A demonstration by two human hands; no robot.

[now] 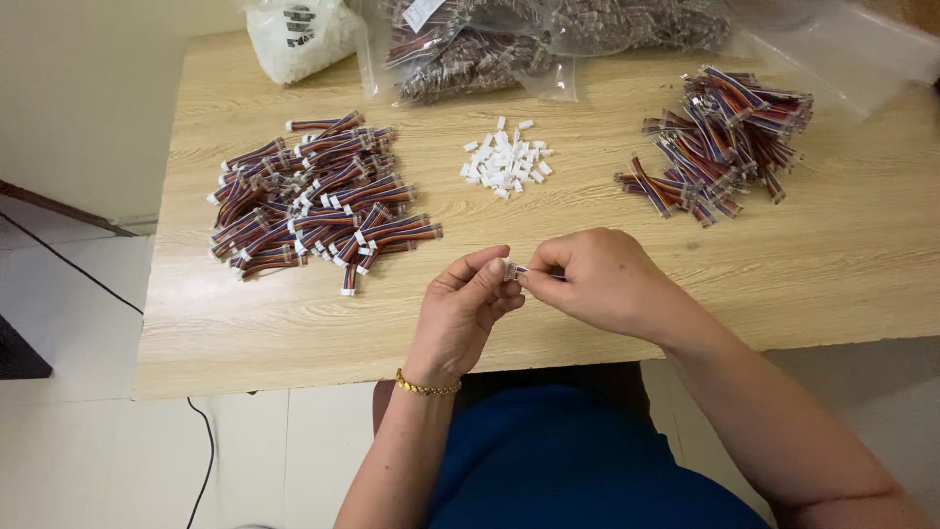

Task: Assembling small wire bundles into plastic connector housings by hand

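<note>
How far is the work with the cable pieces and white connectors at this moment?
Looks done: the left pile of cable pieces, most showing white ends. In hand: the left hand and right hand pinch one small cable piece between the fingertips. Probably left: the loose white connectors and the right pile of cable pieces, plus bags of cables behind.

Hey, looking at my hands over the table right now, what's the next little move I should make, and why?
Probably press the white connector home onto the wire end. Your left hand pinches the connector while your right hand holds the short cable right against it, so the parts look lined up. Whether it has already seated is too small to tell. The pile with white ends lies at your left.
</note>
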